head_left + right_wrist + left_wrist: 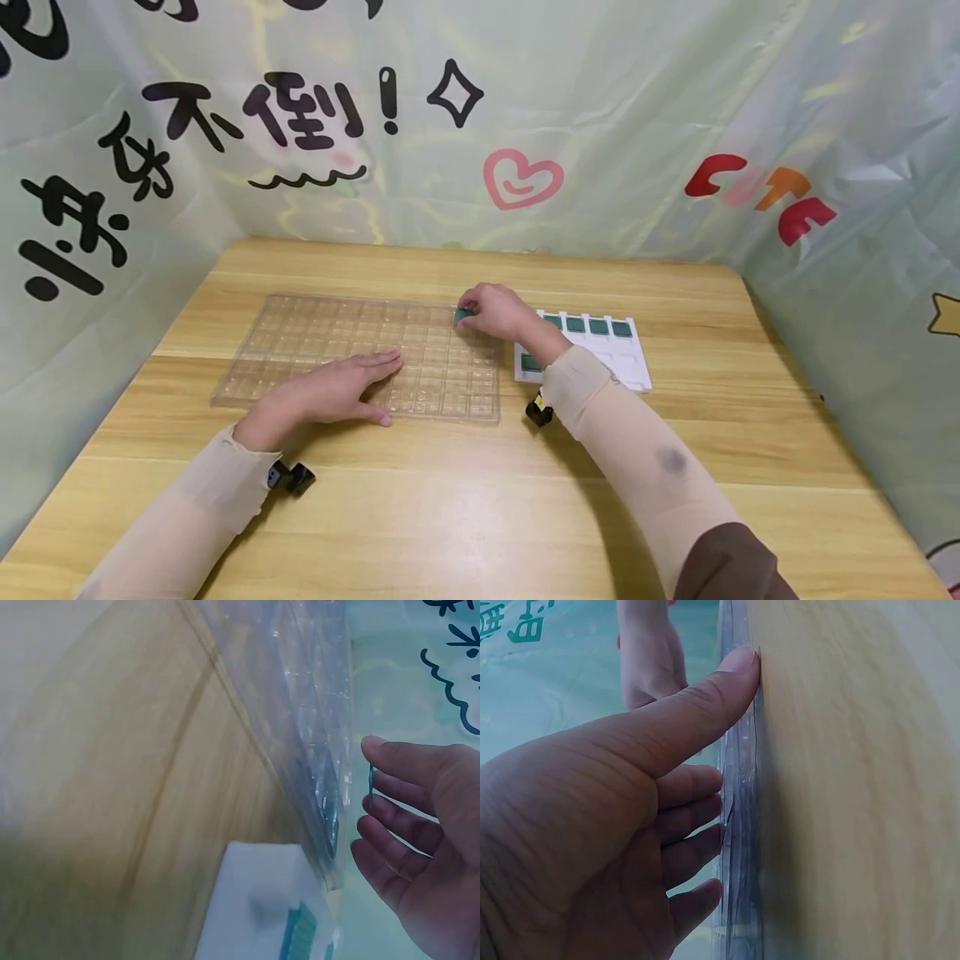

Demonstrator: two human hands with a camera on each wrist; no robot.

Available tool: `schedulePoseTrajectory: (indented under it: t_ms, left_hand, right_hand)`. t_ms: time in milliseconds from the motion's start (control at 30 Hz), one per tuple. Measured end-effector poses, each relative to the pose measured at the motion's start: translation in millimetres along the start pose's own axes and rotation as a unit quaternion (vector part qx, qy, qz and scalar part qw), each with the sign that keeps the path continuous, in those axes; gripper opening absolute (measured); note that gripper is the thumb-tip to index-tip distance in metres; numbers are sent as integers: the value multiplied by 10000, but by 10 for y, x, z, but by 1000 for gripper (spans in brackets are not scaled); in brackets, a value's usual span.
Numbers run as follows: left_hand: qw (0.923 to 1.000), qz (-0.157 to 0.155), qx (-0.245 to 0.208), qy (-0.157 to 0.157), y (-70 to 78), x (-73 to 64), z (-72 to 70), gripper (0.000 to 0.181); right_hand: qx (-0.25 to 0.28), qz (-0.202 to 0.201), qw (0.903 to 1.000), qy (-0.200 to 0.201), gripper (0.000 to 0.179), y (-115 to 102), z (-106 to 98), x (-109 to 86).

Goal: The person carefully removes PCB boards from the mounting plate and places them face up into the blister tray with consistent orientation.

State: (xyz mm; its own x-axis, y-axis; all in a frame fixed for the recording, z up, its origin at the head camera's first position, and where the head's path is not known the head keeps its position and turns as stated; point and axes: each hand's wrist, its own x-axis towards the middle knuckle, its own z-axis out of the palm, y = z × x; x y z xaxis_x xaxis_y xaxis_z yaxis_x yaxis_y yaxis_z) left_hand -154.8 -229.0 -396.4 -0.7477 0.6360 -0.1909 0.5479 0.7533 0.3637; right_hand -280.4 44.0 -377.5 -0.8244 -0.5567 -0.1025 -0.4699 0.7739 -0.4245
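Observation:
A clear plastic tray (352, 333) with a grid of small square compartments lies on the table. My left hand (337, 387) rests on its front part with fingers extended, the thumb (739, 664) at the front edge. My right hand (495, 310) is over the tray's far right corner. Between thumb and fingers it pinches a thin green square piece (463, 314), which appears edge-on as a thin green piece (371, 786) above the tray in the right wrist view. Just right of the clear tray sits a white tray (626, 362), partly hidden by my right wrist.
Several green squares (598, 326) fill the white tray's far row, and another green square (531, 362) sits at its near left. The wooden table (450, 517) ends at a printed cloth backdrop (615, 125) behind and at both sides. Black wrist cameras hang beneath both sleeves.

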Motion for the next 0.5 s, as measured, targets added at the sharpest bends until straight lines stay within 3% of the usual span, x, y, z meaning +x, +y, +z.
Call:
schedulePoseTrajectory:
  t_ms: [500]
  left_hand:
    - [10000, -58, 18, -31, 7, 17, 6, 97]
  right_hand:
    - [-166, 108, 9997, -135, 35, 10, 55, 121]
